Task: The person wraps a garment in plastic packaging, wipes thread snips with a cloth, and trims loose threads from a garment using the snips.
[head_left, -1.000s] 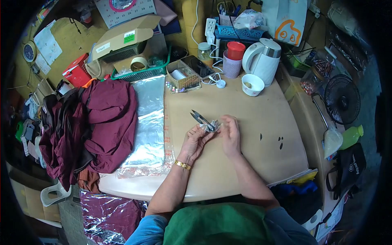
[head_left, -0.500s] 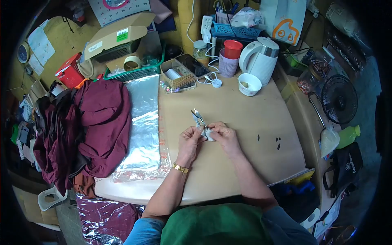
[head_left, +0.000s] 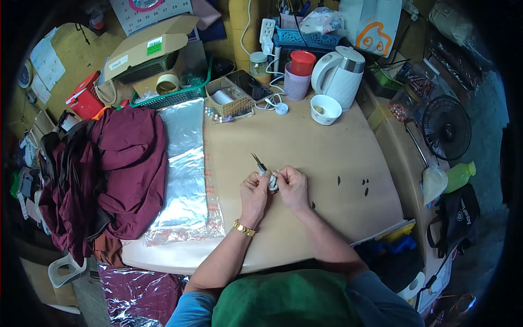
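Note:
Both hands are close together over the middle of the table. My left hand [head_left: 254, 195] is closed around a small two-armed metal tool [head_left: 258, 162], whose narrow ends point up and away from me. Its exact kind is hard to make out. My right hand [head_left: 292, 188] pinches a crumpled white cloth or tissue [head_left: 273, 182], which lies between the two hands against the lower part of the tool. The fingers hide much of both things. A gold watch [head_left: 243, 228] circles my left wrist.
Clear plastic sheets [head_left: 182, 163] and maroon fabric [head_left: 131, 163] lie on the left. Several small dark pieces [head_left: 366, 192] lie on the right of the table. Behind stand a white bowl [head_left: 326, 110], a kettle [head_left: 339, 79], a purple cup [head_left: 296, 84] and a woven basket [head_left: 231, 103].
The tool has turned, so its spread arms now appear narrow and edge-on. My hands have drawn closer together around the white cloth. The whole view has shifted slightly.

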A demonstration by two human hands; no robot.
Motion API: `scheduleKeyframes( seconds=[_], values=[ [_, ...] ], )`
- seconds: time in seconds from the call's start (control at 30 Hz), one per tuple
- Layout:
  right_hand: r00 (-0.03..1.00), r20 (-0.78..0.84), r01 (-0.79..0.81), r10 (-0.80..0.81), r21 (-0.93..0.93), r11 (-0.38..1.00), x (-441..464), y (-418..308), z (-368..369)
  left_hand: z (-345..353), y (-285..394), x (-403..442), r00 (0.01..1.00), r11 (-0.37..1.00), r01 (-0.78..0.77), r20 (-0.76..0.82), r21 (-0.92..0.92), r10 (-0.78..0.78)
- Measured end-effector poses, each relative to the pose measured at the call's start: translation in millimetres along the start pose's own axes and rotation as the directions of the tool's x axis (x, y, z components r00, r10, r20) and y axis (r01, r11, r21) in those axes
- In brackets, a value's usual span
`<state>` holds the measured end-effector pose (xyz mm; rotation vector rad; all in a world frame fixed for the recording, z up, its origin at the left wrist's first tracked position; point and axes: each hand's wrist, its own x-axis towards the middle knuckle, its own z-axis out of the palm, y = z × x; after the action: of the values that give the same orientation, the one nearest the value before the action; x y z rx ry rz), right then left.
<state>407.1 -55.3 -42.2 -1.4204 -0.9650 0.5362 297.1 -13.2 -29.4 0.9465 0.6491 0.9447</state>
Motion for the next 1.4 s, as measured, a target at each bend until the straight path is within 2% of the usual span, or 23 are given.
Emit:
scheduleKeyframes(
  seconds=[0.1, 0.23, 0.3, 0.33, 0.37, 0.4, 0.43, 0.5, 0.53, 0.6, 0.63, 0.7, 0.83, 0.87, 0.9, 0.93, 0.97, 1.03, 1.07, 1.2, 1.3, 1.37, 1.4],
  values=[
    [0.998, 0.002, 0.069, -0.069, -0.117, 0.991, -5.2, -11.1, 0.0, -3.7, 3.2, 1.3, 0.999, 0.998, 0.046, 0.009, -0.031, -0.046],
    [0.987, 0.04, 0.16, -0.156, -0.116, 0.98, -6.3, -3.7, -3.8, -4.8, 13.0, 3.7, 0.992, 0.991, 0.125, 0.014, -0.05, -0.125],
    [0.992, 0.074, 0.101, -0.103, 0.027, 0.994, -3.2, -5.5, -8.1, -10.6, 12.8, 7.9, 0.986, 0.983, 0.165, 0.022, -0.075, -0.164],
    [0.992, 0.074, 0.1, -0.102, 0.029, 0.995, -1.1, -8.4, -12.6, -16.1, 8.1, 13.2, 0.99, 0.986, 0.138, 0.007, -0.089, -0.138],
    [0.992, 0.125, -0.032, 0.021, 0.089, 0.996, 1.3, -12.3, -19.5, -22.0, 5.1, 16.5, 0.994, 0.988, 0.112, -0.007, -0.103, -0.113],
    [0.973, 0.183, -0.166, 0.139, 0.14, 0.976, 3.5, -15.5, -25.0, -28.6, 9.0, 16.6, 0.987, 0.973, 0.161, 0.038, -0.165, -0.156],
    [0.974, 0.181, -0.166, 0.139, 0.14, 0.976, 5.5, -15.2, -29.0, -25.4, 19.2, 14.0, 0.987, 0.973, 0.162, 0.04, -0.165, -0.157],
    [0.941, 0.144, -0.337, 0.305, 0.352, 0.873, 8.3, -14.6, -34.7, -19.7, 36.8, 9.1, 0.974, 0.95, 0.224, 0.018, -0.216, -0.225],
    [0.942, 0.141, -0.336, 0.305, 0.352, 0.874, 9.1, -15.0, -35.7, -27.5, 30.4, 12.3, 0.975, 0.957, 0.221, 0.079, -0.189, -0.21],
    [0.941, 0.224, -0.336, 0.253, 0.546, 0.767, 9.8, -16.3, -36.8, -28.9, 30.5, 11.6, 0.969, 0.961, 0.232, 0.12, -0.151, -0.216],
    [0.942, 0.222, -0.335, 0.253, 0.546, 0.768, 10.1, -16.8, -37.7, -28.1, 31.1, 11.5, 0.963, 0.964, 0.238, 0.156, -0.114, -0.22],
    [0.943, 0.185, -0.33, 0.276, 0.625, 0.707, 10.9, -17.1, -39.0, -23.1, 38.6, 7.1, 0.96, 0.961, 0.242, 0.178, -0.133, -0.217],
    [0.968, 0.078, -0.231, 0.238, 0.65, 0.724, 10.8, -12.6, -36.7, -19.0, 38.2, 4.3, 0.939, 0.955, 0.258, 0.27, -0.144, -0.212],
    [0.989, 0.067, -0.149, 0.134, 0.538, 0.83, 7.5, -9.4, -29.8, -18.2, 34.3, 3.7, 0.94, 0.956, 0.255, 0.27, -0.144, -0.21],
    [0.997, 0.07, -0.055, 0.029, 0.414, 0.909, 3.7, -11.6, -21.9, -15.6, 28.4, 2.1, 0.921, 0.975, 0.224, 0.328, -0.001, -0.212],
    [0.987, 0.145, -0.134, 0.066, 0.53, 0.837, -2.2, -19.8, -14.8, -13.5, 23.6, -0.4, 0.896, 0.973, 0.181, 0.384, 0.141, -0.223],
    [0.988, 0.143, -0.132, 0.066, 0.531, 0.837, -3.2, -18.1, -14.3, -12.3, 20.1, -3.6, 0.895, 0.973, 0.182, 0.386, 0.143, -0.223],
    [0.998, 0.018, -0.064, 0.062, 0.381, 0.922, -1.5, -20.7, -14.5, -5.6, 20.2, -8.5, 0.878, 0.96, 0.135, 0.419, 0.244, -0.23],
    [0.99, 0.001, -0.134, 0.144, 0.375, 0.917, -2.6, -23.6, -17.8, -3.3, 22.6, -11.2, 0.868, 0.944, 0.148, 0.418, 0.296, -0.267],
    [0.985, -0.163, -0.003, 0.057, 0.311, 0.951, 3.2, -6.5, -19.2, -9.1, 12.9, -12.0, 0.814, 0.939, 0.212, 0.483, 0.269, -0.322],
    [0.97, -0.197, -0.048, 0.142, 0.415, 0.908, 9.1, -2.8, -27.8, -5.0, 12.2, -16.4, 0.741, 0.931, 0.269, 0.565, 0.248, -0.364],
    [0.932, -0.222, -0.065, 0.287, 0.677, 0.733, 12.3, -5.6, -30.1, -0.7, 16.9, -17.7, 0.742, 0.924, 0.379, 0.58, 0.051, -0.336],
    [0.931, -0.224, -0.063, 0.287, 0.676, 0.734, 15.1, -6.2, -36.4, -2.1, 16.6, -16.5, 0.74, 0.924, 0.38, 0.582, 0.051, -0.337]
  ],
)
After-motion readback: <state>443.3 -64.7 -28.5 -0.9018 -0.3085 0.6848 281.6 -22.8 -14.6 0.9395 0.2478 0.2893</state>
